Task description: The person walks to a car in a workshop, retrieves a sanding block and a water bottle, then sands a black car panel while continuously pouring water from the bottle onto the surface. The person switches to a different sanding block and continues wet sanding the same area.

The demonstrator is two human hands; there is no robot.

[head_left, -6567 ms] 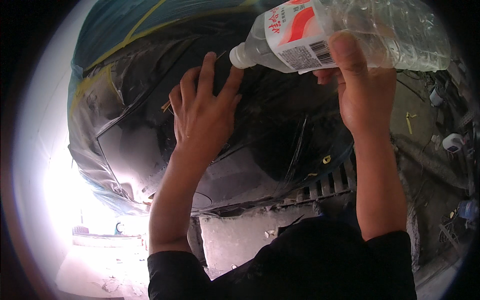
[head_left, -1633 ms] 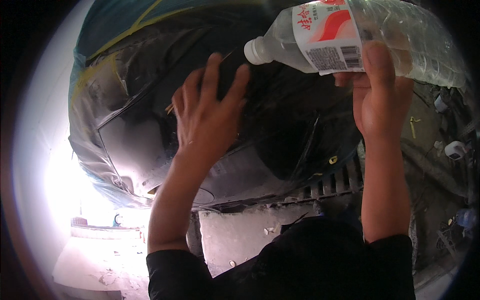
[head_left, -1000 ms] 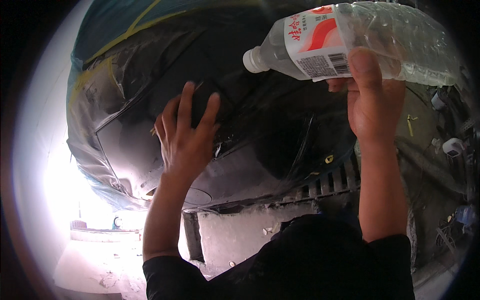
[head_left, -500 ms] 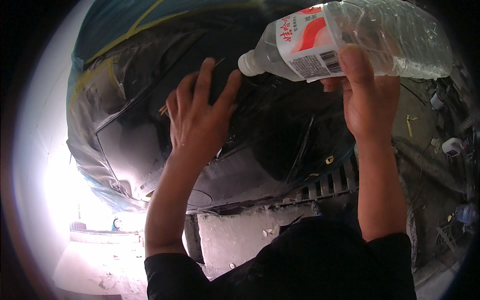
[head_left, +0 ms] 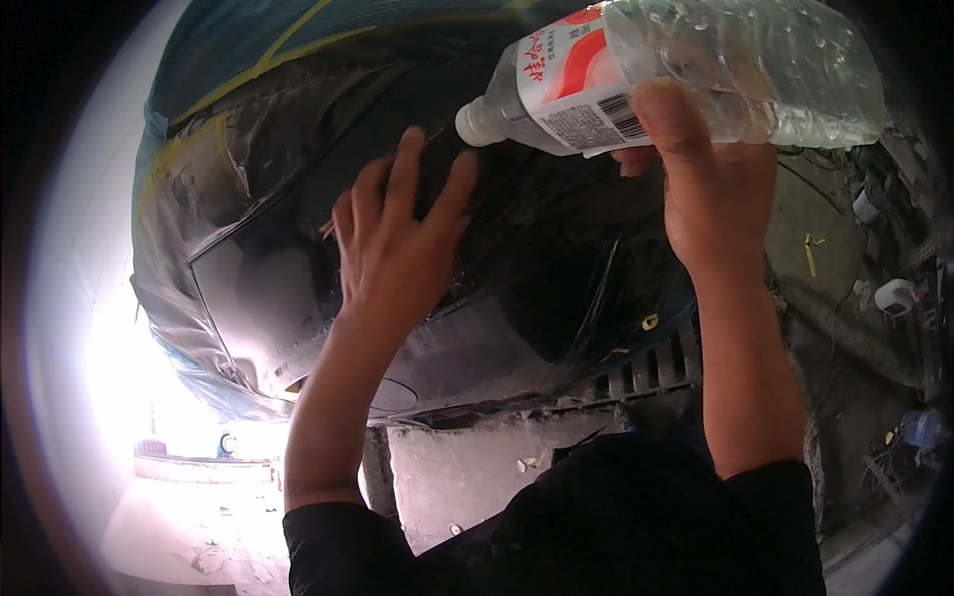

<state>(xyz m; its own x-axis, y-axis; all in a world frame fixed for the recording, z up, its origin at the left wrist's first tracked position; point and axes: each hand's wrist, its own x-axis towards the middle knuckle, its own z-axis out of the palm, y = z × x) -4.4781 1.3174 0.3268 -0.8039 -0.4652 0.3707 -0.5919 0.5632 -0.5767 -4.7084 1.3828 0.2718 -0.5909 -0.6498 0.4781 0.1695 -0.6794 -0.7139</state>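
My right hand (head_left: 720,189) grips a large clear plastic bottle (head_left: 745,50) with a red and white label and white cap. The bottle lies almost horizontal, its cap end pointing left. My left hand (head_left: 393,238), fingers spread, presses a dark flat pad on the black car panel (head_left: 537,328), just below and left of the cap. The pad is mostly hidden; a small tan edge (head_left: 329,228) shows beside the fingers. Whether liquid leaves the bottle, I cannot tell.
Teal plastic sheeting (head_left: 229,50) with yellow tape covers the car's upper left. A floor grate (head_left: 651,363) runs below the panel. At right on the grimy floor lie a white jug (head_left: 894,295), a blue plastic container (head_left: 921,429) and scraps. A bright pale wall (head_left: 79,278) stands left.
My left hand and the pad moved up and right over the panel from a second ago, then slightly down. My right hand and the bottle shifted left, closer over the left hand.
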